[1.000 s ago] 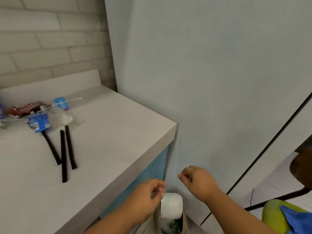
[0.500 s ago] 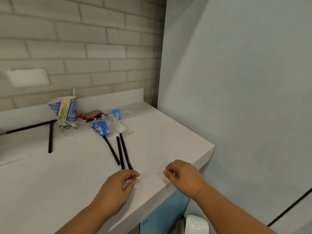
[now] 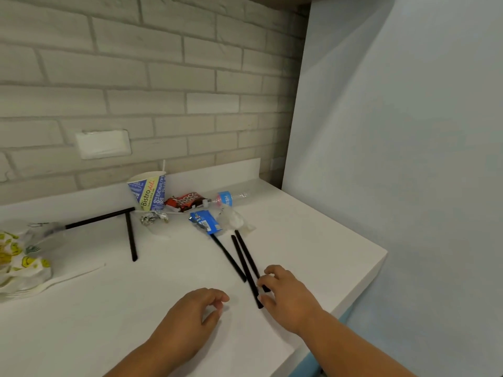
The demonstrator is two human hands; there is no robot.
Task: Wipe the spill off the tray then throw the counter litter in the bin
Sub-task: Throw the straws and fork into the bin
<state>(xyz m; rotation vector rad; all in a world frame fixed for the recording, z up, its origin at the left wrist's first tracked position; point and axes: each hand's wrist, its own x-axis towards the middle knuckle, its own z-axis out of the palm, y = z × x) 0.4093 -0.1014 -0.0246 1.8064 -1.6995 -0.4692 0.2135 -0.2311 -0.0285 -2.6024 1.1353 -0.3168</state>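
Three black straws [image 3: 239,261] lie side by side on the white counter [image 3: 313,240]. My right hand [image 3: 288,295] rests at their near ends with fingers spread, touching two of them but not closed on any. My left hand [image 3: 196,314] hovers over the counter just left of them, fingers loosely curled and holding nothing. Further back lie a blue wrapper [image 3: 205,221], a clear plastic wrapper [image 3: 234,220], a chocolate wrapper [image 3: 186,201], a crushed clear bottle [image 3: 231,197], a foil ball [image 3: 152,218] and a paper cup [image 3: 149,191]. The bin and the tray are out of view.
Two more black straws [image 3: 109,217] form an angle at the left. A crumpled yellow-printed paper bag [image 3: 19,265] and a white plastic fork [image 3: 54,281] lie at the far left. A brick wall backs the counter; a pale wall stands on the right.
The view has swung up from the bin beside the counter to the counter top. Both hands have risen from over the bin onto the counter, the right one reaching the straw ends.
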